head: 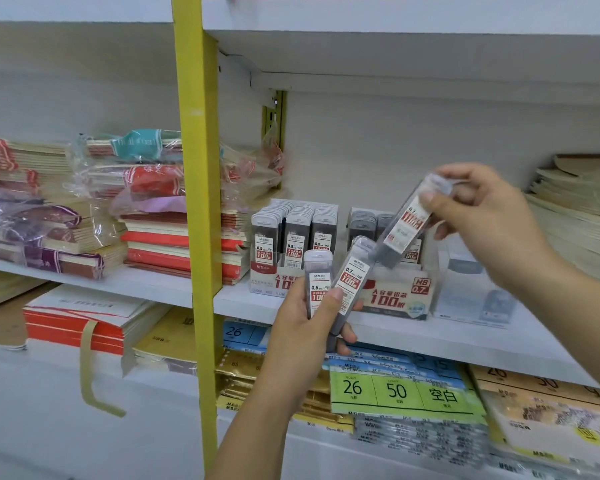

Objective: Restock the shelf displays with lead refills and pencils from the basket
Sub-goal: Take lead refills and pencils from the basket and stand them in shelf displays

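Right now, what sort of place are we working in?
Probably a stationery shop: display boxes of lead refills on a white shelf, wrapped notebook stacks beside them, paper pads below.

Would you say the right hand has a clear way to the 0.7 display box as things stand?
Probably yes: the right hand holds a refill case tilted just above the 0.7 display box, with nothing between them; the left hand sits lower, towards the box's left.

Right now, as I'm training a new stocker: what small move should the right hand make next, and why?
Probably lower the 0.7 refill case in the right hand into the 0.7 HB display box: it hangs tilted just above that box, and the labels match.
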Tool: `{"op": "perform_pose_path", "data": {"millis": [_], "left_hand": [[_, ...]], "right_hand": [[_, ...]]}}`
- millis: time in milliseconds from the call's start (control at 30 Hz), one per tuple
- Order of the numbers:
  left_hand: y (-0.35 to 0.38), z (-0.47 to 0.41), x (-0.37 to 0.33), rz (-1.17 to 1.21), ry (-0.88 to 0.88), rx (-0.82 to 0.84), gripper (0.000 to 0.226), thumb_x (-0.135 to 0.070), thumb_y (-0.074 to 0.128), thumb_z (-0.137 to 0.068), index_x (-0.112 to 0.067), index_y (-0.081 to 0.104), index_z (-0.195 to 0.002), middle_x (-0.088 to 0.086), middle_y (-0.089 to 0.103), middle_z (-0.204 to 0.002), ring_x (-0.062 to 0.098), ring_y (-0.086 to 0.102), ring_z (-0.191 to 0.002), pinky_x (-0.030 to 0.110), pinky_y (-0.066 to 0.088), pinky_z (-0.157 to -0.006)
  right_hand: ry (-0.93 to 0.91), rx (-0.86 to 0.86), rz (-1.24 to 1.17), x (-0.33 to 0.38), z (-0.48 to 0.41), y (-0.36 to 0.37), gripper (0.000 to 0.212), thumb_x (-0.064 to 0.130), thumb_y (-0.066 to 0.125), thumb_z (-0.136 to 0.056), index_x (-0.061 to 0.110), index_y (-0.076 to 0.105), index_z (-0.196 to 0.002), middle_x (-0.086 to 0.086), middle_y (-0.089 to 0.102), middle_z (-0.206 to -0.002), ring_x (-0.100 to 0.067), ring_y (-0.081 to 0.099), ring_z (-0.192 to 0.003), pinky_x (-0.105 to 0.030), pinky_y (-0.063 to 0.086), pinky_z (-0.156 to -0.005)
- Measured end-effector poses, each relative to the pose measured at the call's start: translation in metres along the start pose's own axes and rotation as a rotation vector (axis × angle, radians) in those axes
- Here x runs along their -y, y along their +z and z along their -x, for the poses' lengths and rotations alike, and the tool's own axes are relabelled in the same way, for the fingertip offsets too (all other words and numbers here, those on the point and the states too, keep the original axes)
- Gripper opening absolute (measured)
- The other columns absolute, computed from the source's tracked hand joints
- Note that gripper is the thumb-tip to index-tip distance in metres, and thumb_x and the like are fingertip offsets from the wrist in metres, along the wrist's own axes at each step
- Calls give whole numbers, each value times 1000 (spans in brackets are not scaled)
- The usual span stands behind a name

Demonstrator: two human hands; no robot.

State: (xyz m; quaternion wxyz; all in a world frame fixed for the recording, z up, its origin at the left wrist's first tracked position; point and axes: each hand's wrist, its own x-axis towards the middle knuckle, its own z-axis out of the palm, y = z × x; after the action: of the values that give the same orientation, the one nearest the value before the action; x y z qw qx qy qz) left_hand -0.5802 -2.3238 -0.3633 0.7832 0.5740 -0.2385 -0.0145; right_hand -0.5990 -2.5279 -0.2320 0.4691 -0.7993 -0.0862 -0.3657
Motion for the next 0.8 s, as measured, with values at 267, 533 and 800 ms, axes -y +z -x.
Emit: {"op": "perform_pose_path", "data": {"millis": [267,533,800], "left_hand": [[-3,-1,2,-18,0,-71,16,-33,56,-100,-45,61,-110,-5,76,-98,12,68,-64,25,57,-57],[-5,-2,2,-21,-5,-91,17,-33,56,-100,-47,61,-107,-2,76,-100,14,69,-66,26,57,-58],[-6,0,1,-39,-12,-78,17,-32,56,-101,-43,59,-113,-7,76,-100,13,70,-66,26,59,-59]], "right_hand": [[-172,110,364,-5,-19,3,36,27,73,-83,55,52,-89,15,69,-83,-5,68,-80,-29,56,-71],[-118,261,391,0,-33,14,30,21,75,-82,45,58,-89,6,69,-84,-5,68,-72,-20,59,-62],[-92,336,584,-14,-31,21,19,27,74,-82,40,64,-93,11,59,-90,-11,59,-84,-21,42,-63]]}}
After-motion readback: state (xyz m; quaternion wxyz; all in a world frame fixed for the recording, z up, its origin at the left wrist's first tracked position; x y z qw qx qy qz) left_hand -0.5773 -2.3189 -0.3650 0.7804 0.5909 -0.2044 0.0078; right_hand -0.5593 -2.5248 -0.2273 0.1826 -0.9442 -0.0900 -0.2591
